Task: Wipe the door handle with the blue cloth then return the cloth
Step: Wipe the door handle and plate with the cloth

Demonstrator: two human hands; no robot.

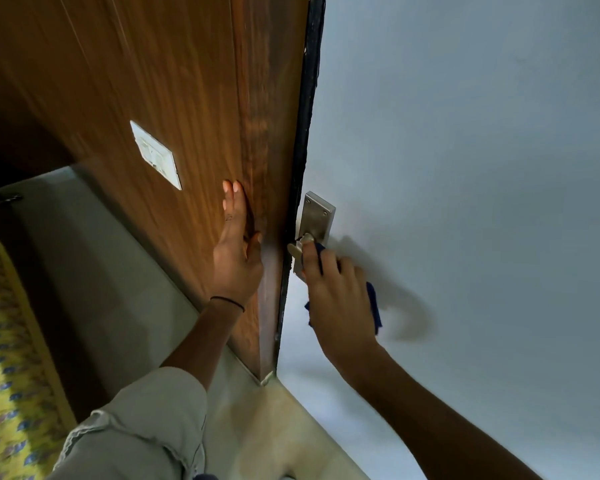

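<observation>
A metal door handle [300, 244] on a steel plate [317, 216] sits at the left edge of the pale grey door [465, 168]. My right hand [336, 292] is shut on the blue cloth [374, 303] and presses it against the lever; most of the cloth is hidden under my palm, with folds showing at my fingertips and by my wrist. My left hand [236, 251] lies flat, fingers apart, on the brown wooden panel [153, 81] beside the door's dark edge [302, 150].
A white switch plate [156, 154] is set in the wooden panel to the left. A pale tiled floor [94, 271] runs below, with a yellow patterned fabric [4, 375] at the far left. My trouser leg [142, 427] shows at the bottom.
</observation>
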